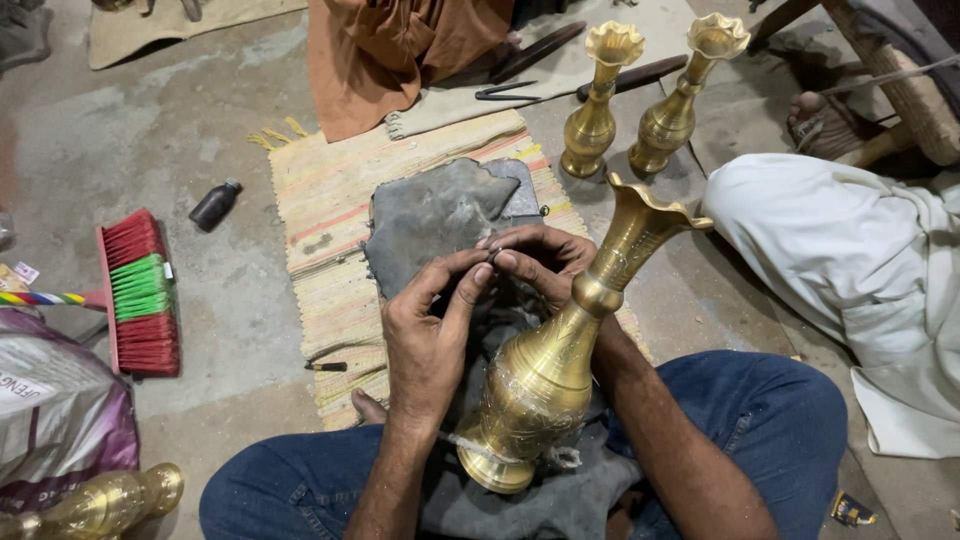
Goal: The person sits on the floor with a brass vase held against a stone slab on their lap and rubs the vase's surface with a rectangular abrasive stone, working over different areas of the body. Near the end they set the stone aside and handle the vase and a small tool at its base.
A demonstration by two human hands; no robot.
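You sit on a rough concrete floor (200, 130), a striped woven mat (330, 215) ahead of you with a wrinkled grey cloth (435, 215) on it. Across your lap leans a tall brass vase (560, 350), engraved on its round belly, its neck narrow and its rim fluted. Your left hand (430, 340) is raised with fingers bent, its grip pinching a small dark piece (492, 256) at the fingertips. Your right hand (540, 262) curls behind the vase's neck, its fingertips meeting the same piece.
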